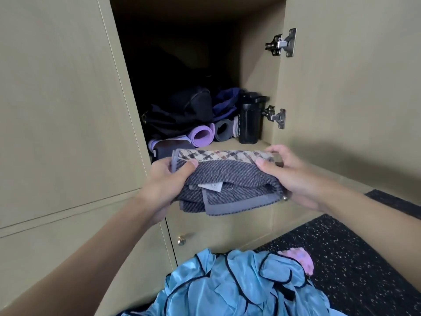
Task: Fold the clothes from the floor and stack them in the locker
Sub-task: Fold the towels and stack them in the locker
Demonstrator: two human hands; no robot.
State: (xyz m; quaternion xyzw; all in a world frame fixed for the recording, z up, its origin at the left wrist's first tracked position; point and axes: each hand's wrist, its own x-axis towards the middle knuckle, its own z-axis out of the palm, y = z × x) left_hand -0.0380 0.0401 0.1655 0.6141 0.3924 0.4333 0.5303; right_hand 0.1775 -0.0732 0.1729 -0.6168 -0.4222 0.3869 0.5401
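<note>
- Blue satin garment [227, 286] lies crumpled on the floor [341, 258] closest to the viewer. It is unfolded, and a pink cloth [298, 261] touches its right side.
- Above it, a folded grey towel [227, 179] is held in the air in front of the open locker [257, 65].
- Left hand [168, 185] grips the towel's left end, with the thumb on top and the fingers curled under it. Right hand [289, 176] grips the right end in the same way.
- Towel's long axis runs left to right, parallel to the front edge of the shelf [227, 145], which lies just beyond and slightly above the towel's far, plaid-trimmed edge.
- Both hands are about equally near the shelf, so the next move is probably a straight push forward.
- A bare strip of shelf shows in front of the purple rolled mat [202, 134], the grey roll [224, 132] and the black bottle [249, 119]. The strip looks narrow, so the towel may nudge them.
</note>
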